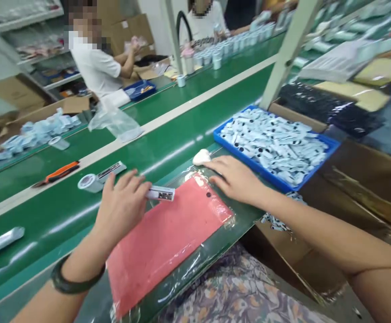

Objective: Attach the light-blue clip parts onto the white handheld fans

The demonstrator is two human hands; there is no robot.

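My left hand [123,206] is closed around a pale plastic handle-like part [162,193], whose end with a slot and metal contacts sticks out past the fingers. Behind that hand lies a similar part with a round head [91,183] on the green belt. My right hand [237,181] has its fingers stretched out, the index fingertip touching a small white lump [201,157]. Between the hands a red sheet [168,237] under clear plastic lies on the work ledge, with a small dark round piece [209,194] on it.
A blue tray [227,140] full of small pale parts stands at the right. Orange-handled pliers [61,172] lie across the belt's pale divider [168,117]. Cardboard boxes [360,188] stand at the right. Across the belt, people work near rows of pale cups [217,60].
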